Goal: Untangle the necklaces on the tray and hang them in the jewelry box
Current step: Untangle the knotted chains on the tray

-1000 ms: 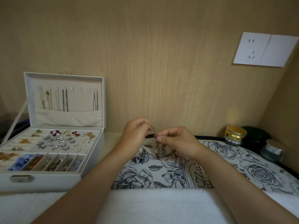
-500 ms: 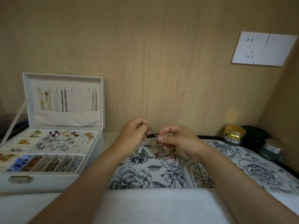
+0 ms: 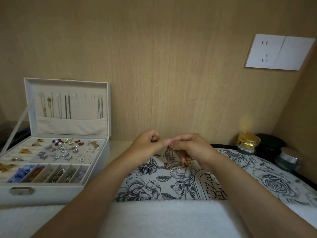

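Moved since a second ago: your two hands, now drawn together until the fingertips meet. The short run of chain that showed between them is covered.

- Your left hand (image 3: 147,143): grip narrow, thumb and forefinger pinching a small loop of chain.
- Your right hand (image 3: 190,146): grip narrow, fingertips pinching the top of the bunch.
- Your necklaces (image 3: 169,156): one knotted bunch, lifted at the top and hanging from your fingers. The lower end trails on the tray (image 3: 145,188), with a dark ring (image 3: 145,169) and a few coloured beads (image 3: 175,169) on it.
- Your jewelry box (image 3: 56,191): open on the desk (image 3: 120,145) at your left, well apart from the bunch. Its lid stands upright with several chains already hung, and some of the hooks (image 3: 88,96) between them are bare.
- Also present: a white towel (image 3: 163,219) along the near edge and three jars (image 3: 248,143) beside the tray at the far right.

Step in hand, as judged: untangling. No strand looks separated yet, so hanging has not begun for this bunch.

Next move, as judged: hold the knot steady with one grip and ease a single chain out with the other, in small pulls. A hard tug would likely tighten the knot. Once one strand is clear, carry it left to a bare hook in the lid.
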Action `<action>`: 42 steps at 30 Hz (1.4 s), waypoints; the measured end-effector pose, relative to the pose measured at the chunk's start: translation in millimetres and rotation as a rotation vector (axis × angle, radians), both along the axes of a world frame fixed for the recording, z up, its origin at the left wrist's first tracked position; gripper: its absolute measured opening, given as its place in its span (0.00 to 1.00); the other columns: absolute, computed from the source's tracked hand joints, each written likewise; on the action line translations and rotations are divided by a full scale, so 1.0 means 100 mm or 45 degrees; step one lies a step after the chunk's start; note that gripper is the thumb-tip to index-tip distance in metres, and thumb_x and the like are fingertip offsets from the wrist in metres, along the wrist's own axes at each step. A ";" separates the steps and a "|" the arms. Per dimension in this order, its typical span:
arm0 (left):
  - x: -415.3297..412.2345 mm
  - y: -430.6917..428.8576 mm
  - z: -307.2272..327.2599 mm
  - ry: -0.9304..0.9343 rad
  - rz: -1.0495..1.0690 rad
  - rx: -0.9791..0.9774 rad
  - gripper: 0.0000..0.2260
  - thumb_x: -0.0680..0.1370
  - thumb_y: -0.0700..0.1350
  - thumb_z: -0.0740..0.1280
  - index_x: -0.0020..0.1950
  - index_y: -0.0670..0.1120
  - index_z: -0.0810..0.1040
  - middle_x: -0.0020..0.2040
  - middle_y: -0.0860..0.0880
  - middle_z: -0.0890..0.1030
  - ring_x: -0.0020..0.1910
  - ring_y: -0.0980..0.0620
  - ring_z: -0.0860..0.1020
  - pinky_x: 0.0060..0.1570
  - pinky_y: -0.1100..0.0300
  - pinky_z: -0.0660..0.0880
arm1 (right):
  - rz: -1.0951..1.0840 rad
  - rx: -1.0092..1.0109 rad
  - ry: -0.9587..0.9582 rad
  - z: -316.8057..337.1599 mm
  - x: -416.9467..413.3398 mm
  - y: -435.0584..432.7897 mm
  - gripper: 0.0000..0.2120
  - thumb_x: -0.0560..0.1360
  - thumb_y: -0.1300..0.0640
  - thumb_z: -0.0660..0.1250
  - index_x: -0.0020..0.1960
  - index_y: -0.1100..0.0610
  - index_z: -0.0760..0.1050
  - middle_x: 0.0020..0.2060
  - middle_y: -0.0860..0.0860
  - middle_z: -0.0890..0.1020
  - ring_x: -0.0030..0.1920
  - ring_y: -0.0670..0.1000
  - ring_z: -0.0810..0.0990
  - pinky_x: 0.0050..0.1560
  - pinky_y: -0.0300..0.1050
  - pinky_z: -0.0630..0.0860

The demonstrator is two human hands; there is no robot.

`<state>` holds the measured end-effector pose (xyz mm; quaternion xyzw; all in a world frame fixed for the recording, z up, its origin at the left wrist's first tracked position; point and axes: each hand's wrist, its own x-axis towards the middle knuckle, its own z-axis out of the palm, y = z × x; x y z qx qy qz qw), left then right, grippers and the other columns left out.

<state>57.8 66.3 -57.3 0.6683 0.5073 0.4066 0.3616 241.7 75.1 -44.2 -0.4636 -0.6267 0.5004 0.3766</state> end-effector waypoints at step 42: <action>-0.09 0.12 -0.11 -0.047 0.173 -0.046 0.11 0.84 0.43 0.58 0.45 0.44 0.76 0.31 0.51 0.78 0.28 0.54 0.74 0.32 0.58 0.70 | -0.303 -0.243 0.356 -0.07 -0.02 0.15 0.13 0.83 0.58 0.51 0.52 0.63 0.73 0.40 0.58 0.85 0.41 0.57 0.84 0.50 0.53 0.80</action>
